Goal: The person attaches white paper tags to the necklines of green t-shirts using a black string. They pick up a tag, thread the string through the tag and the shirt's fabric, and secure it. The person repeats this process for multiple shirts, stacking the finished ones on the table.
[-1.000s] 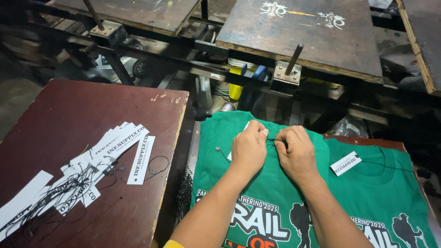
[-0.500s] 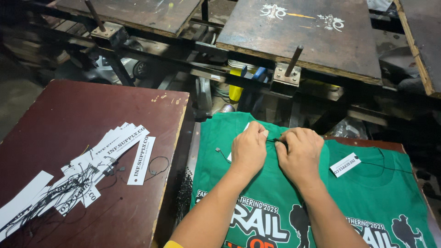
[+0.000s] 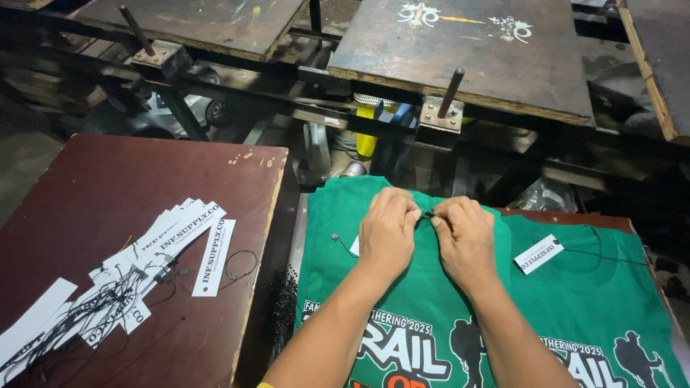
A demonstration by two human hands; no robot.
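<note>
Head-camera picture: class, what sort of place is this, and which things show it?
Probably a screen-printing workshop: worn flat wooden printing boards on a metal frame, green printed T-shirts under both hands, and a pile of white paper hang tags with black strings on the dark red table.

Two hands: left [image 3: 388, 230], right [image 3: 466, 237]. Two green shirts [image 3: 431, 316] [image 3: 611, 287]. One loose tag [image 3: 538, 253] on the right shirt. One fanned pile of tags [image 3: 165, 244], too overlapped to count. Three dark boards [image 3: 136, 179] [image 3: 467, 50] [image 3: 208, 21].

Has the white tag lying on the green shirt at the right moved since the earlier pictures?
No. The white tag lies at the same spot on the green shirt, beside the right hand.
</note>
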